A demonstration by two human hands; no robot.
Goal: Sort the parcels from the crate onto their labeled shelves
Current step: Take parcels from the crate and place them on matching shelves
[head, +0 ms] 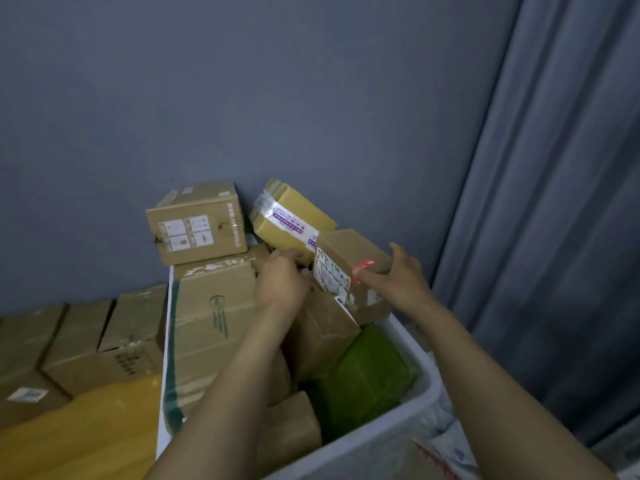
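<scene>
A small brown cardboard parcel (349, 249) with a white shipping label is held up over the far end of a white plastic crate (424, 365), just above the parcels packed inside. The right hand (398, 271) grasps its right end, thumb on top and fingers along the front, where a red glow falls. The left hand (280, 278) pinches its left edge with curled fingers, beside the label.

The parcel looks stiff, light and dry, so a hold at its two ends should serve. The creased, taped lower flap seems the weak place.

Inside the crate, nearer the person, lie a green wrapped parcel (363, 372) and a large cardboard box with green tape (214, 323). Beyond the crate's far end, a cardboard box printed with handling symbols (197, 223) sits against a grey wall (242, 98). A blue-grey curtain (554, 202) hangs close to the crate's right side, so open room is likely upward and back toward the person. No shelves are in view.
</scene>
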